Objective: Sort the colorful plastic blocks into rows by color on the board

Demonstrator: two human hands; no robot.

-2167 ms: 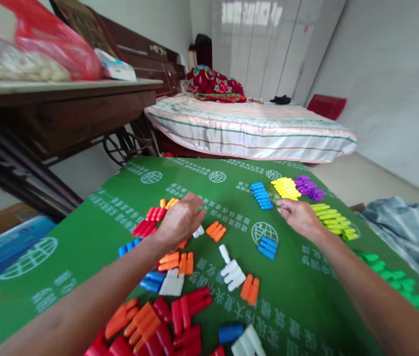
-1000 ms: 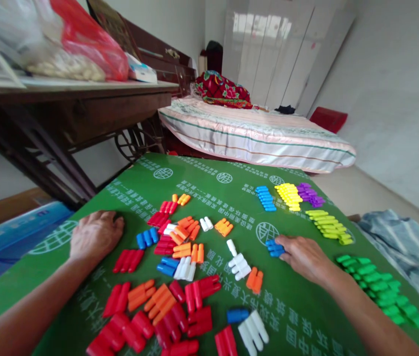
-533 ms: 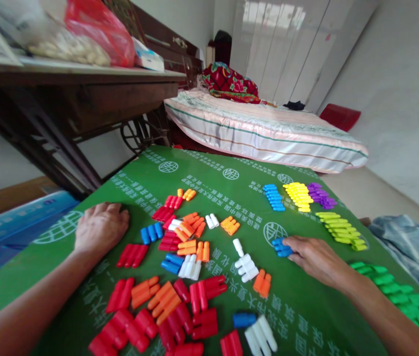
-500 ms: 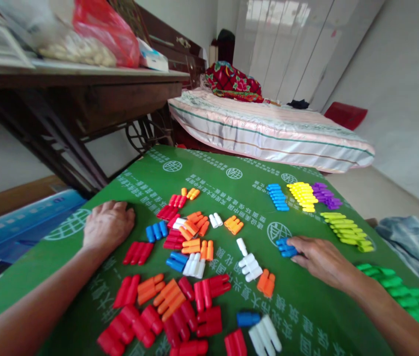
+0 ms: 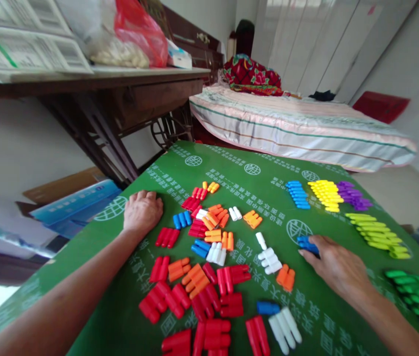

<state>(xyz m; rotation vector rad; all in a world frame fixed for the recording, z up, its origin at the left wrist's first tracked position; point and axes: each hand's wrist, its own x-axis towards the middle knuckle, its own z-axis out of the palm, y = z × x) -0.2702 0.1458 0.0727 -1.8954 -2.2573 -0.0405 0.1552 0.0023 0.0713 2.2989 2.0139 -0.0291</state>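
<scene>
Red blks (image 5: 165,296) up front, scattered on green board (image 5: 120,306), white blk (image 5: 285,330) just beside. R hand (image 5: 337,262) mid-right, thumb & fingers pinching a blue blk (image 5: 306,243), just by globe print (image 5: 298,228)! L hand (image 5: 143,211) palm-down nr board's L edge, fingers curled, can't tell if holding anything. Further back: yellow row (image 5: 325,194), purple row (image 5: 353,194) beside; bed (image 5: 298,126) beyond.

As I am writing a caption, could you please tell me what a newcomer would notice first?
Probably the jumble of red pieces at the near middle of the green board. Then the yellow pieces and purple pieces, side by side toward the board's far right; nearer the person, the right hand grips blue pieces.
</scene>
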